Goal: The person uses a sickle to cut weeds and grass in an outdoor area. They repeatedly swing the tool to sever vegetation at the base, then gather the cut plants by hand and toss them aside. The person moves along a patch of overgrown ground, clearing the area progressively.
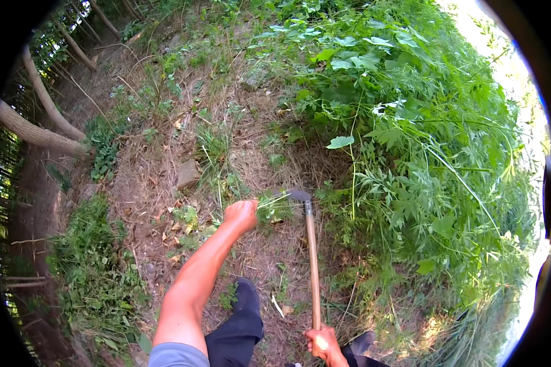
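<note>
My left hand (241,214) is closed around a small bunch of green weeds (272,204), whose stems stick out to the right of the fist. Low in the view, my right hand (322,340) grips the long wooden handle of a sickle (312,266). Its dark curved blade points left from the top of the handle, just beyond the tips of the held weeds; whether they touch I cannot tell. Dry grass and short green growth cover the ground around the blade.
Dense tall weeds (422,183) fill the right side. A stone (188,174) lies left of centre, with a heap of cut greenery (96,270) at the lower left. Tree trunks (43,133) stand at the upper left. My dark boot (247,296) is below my left hand.
</note>
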The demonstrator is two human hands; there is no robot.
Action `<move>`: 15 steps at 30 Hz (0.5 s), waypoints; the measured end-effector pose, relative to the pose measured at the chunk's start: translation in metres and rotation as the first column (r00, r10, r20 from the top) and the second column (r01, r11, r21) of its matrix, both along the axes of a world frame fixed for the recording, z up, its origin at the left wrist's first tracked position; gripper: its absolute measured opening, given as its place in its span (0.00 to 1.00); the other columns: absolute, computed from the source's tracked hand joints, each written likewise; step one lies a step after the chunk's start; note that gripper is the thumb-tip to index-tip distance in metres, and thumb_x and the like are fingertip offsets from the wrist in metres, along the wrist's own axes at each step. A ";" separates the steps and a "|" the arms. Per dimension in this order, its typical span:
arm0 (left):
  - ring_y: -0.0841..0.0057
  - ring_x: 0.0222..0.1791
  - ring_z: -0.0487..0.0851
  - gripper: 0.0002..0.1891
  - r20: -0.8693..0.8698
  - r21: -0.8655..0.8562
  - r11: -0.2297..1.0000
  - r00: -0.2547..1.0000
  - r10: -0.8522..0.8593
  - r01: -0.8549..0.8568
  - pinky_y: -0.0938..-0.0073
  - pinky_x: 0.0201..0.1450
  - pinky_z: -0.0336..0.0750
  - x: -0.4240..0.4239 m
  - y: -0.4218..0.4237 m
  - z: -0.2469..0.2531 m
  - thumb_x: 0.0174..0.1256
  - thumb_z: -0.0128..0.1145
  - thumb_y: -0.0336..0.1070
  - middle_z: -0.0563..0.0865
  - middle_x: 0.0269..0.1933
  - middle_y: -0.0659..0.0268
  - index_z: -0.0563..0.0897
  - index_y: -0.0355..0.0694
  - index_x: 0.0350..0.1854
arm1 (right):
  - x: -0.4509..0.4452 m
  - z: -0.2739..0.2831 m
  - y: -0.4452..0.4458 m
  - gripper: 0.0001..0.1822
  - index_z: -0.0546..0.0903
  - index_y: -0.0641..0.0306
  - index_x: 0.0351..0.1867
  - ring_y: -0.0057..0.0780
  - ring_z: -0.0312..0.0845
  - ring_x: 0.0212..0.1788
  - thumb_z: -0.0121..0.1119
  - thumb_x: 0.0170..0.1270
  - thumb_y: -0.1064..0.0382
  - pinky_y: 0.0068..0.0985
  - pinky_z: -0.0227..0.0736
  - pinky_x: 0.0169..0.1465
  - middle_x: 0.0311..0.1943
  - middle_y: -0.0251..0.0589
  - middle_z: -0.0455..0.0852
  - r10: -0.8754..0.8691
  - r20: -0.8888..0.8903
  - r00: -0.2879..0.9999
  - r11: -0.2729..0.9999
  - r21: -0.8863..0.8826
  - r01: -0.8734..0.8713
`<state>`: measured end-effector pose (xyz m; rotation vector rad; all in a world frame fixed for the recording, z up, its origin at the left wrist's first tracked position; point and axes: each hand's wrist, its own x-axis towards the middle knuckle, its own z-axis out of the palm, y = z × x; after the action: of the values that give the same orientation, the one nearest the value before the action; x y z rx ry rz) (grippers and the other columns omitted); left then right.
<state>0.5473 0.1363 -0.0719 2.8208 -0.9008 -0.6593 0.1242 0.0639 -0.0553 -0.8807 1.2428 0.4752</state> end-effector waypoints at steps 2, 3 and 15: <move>0.45 0.44 0.84 0.10 -0.032 0.002 1.000 0.999 -0.012 0.012 0.46 0.47 0.77 -0.013 0.020 0.006 0.55 0.51 0.30 0.86 0.39 0.45 0.79 0.39 0.39 | -0.018 0.007 0.008 0.07 0.76 0.67 0.32 0.24 0.72 0.14 0.64 0.57 0.71 0.26 0.70 0.17 0.18 0.35 0.77 0.010 0.001 1.000 1.000 0.002 -0.010; 0.44 0.44 0.84 0.10 -0.023 -0.016 1.000 1.000 -0.017 0.017 0.46 0.46 0.77 -0.022 0.027 0.014 0.54 0.51 0.30 0.86 0.38 0.45 0.80 0.39 0.39 | -0.025 0.011 0.011 0.07 0.76 0.66 0.32 0.24 0.73 0.14 0.64 0.57 0.71 0.27 0.70 0.17 0.18 0.35 0.77 0.013 0.004 1.000 1.000 0.005 -0.013; 0.81 0.35 0.77 0.11 -0.572 -0.629 0.278 0.674 0.468 -0.726 0.75 0.37 0.71 -0.080 0.152 0.081 0.64 0.52 0.27 0.83 0.37 0.74 0.83 0.38 0.46 | -0.047 0.082 0.029 0.06 0.75 0.67 0.29 0.23 0.70 0.10 0.62 0.55 0.72 0.24 0.64 0.14 0.13 0.36 0.76 -0.014 0.129 0.992 0.984 -0.174 0.037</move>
<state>0.4675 0.2881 0.0092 1.8279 0.0581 -0.3265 0.0770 0.0927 0.0266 -1.0274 1.1901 0.2867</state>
